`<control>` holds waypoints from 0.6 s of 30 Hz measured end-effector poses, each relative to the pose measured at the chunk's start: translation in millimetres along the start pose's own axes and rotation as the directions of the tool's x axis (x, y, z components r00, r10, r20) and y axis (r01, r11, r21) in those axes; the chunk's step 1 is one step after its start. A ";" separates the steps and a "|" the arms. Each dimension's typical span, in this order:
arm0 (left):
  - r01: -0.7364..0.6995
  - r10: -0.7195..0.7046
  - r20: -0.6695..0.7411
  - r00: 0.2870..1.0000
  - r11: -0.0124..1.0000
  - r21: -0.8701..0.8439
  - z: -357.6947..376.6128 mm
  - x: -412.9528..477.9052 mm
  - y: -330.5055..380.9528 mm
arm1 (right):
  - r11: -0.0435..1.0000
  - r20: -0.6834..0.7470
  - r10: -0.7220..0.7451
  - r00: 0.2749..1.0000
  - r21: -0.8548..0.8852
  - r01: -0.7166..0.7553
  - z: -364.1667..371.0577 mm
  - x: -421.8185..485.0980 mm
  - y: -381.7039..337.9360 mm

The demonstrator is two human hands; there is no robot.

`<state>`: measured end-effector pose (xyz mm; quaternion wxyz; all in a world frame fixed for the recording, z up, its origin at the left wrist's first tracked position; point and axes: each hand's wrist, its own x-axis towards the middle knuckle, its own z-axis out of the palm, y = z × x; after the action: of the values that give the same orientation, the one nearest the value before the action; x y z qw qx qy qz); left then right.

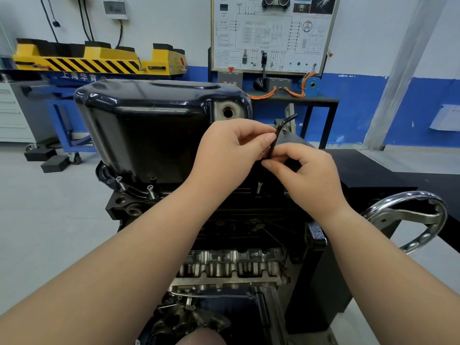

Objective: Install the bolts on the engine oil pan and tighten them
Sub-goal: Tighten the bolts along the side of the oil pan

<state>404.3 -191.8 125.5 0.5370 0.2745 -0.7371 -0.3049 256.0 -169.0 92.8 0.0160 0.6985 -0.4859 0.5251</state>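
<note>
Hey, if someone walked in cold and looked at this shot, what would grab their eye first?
Most likely the glossy black oil pan looming at upper centre. Right in front of it, the left hand and right hand both pinch a black L-shaped hex key above a bolt at the pan's edge. A chrome handwheel gleams at the right.

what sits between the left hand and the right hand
A black hex key, seen in the head view: the left hand pinches its shaft higher up, the right hand lower down, above a bolt at the oil pan rim.
</note>
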 end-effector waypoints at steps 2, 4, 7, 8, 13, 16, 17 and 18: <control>0.001 -0.001 0.004 1.000 1.000 0.002 -0.1 0.0 0.2 | 1.000 0.003 0.007 1.000 0.003 -0.007 -0.1 0.1 -0.2; 0.001 -0.001 0.004 1.000 1.000 0.001 0.0 0.1 -0.1 | 1.000 0.006 0.011 1.000 0.007 -0.011 -0.4 0.2 -0.6; -0.004 0.004 0.000 1.000 1.000 -0.004 0.5 -0.2 -1.3 | 1.000 0.009 0.018 1.000 0.008 -0.018 -0.3 0.0 -1.0; -0.009 0.009 -0.001 1.000 1.000 -0.007 0.6 -0.5 -1.7 | 1.000 0.010 0.019 1.000 0.007 -0.019 -0.2 -0.1 -1.1; -0.018 0.018 0.003 1.000 1.000 -0.021 0.6 -1.1 -4.1 | 1.000 0.012 0.014 1.000 -0.005 -0.014 -0.4 0.2 -1.0; -0.008 0.008 -0.001 1.000 1.000 -0.027 1.2 -1.1 -5.3 | 1.000 0.009 0.005 1.000 -0.014 -0.005 0.0 0.0 0.1; -0.004 0.003 -0.004 1.000 1.000 -0.025 1.3 -0.9 -5.6 | 1.000 0.009 0.004 1.000 -0.016 -0.004 0.4 0.0 0.7; -0.001 0.001 -0.008 1.000 1.000 -0.021 1.6 -0.9 -5.8 | 1.000 0.009 0.004 1.000 -0.019 -0.004 0.3 0.2 1.1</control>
<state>403.5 -194.7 120.3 0.5429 0.2699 -0.7318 -0.3113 255.4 -169.9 92.2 0.0193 0.6997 -0.4922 0.5174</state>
